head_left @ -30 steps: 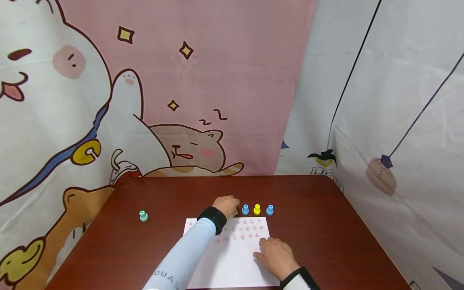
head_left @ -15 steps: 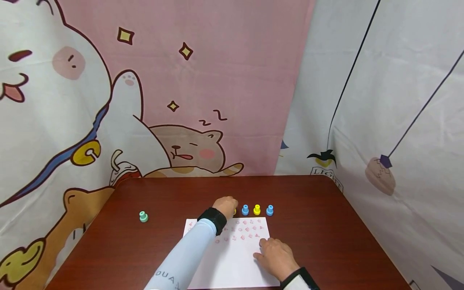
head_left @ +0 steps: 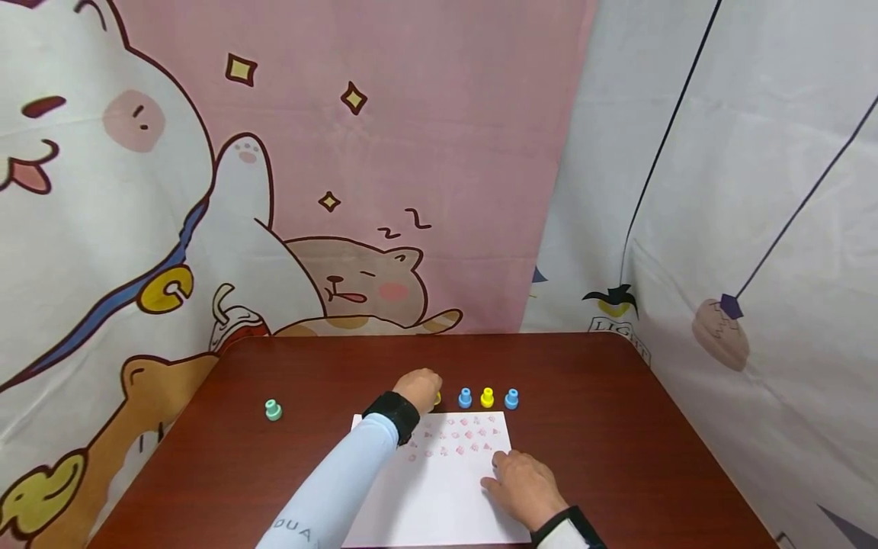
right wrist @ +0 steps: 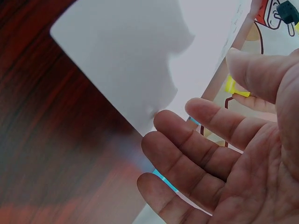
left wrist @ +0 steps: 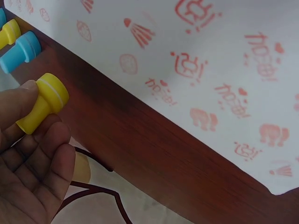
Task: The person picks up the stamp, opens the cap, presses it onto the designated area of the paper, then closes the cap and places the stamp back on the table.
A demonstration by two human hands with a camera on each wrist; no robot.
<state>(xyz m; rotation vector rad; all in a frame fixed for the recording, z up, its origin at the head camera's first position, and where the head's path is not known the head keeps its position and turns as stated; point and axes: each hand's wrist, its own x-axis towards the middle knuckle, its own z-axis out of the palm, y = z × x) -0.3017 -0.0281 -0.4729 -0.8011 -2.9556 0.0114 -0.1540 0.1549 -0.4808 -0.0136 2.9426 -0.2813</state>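
Note:
My left hand (head_left: 418, 389) pinches a small yellow stamp (left wrist: 52, 93) between thumb and fingers, over the far edge of a white paper (head_left: 439, 503). In the left wrist view the stamp is tilted, its wide banded end toward the sheet. Rows of red stamped prints (left wrist: 187, 65) cover the far part of the paper. My right hand (head_left: 524, 484) lies at the paper's right edge, its fingers extended and holding nothing. Right of the left hand stand a blue stamp (head_left: 465, 398), another yellow stamp (head_left: 487, 398) and a second blue stamp (head_left: 511, 399) in a row.
A mint-green stamp (head_left: 273, 410) stands alone on the left of the brown table (head_left: 617, 457). Behind the table hangs a cartoon-printed cloth (head_left: 466, 152). The left forearm's pale blue sleeve (head_left: 336, 480) crosses over the left part of the paper.
My left hand has shifted slightly left along the paper's far edge, with the yellow stamp in its fingers. The right hand stays in place at the sheet's edge.

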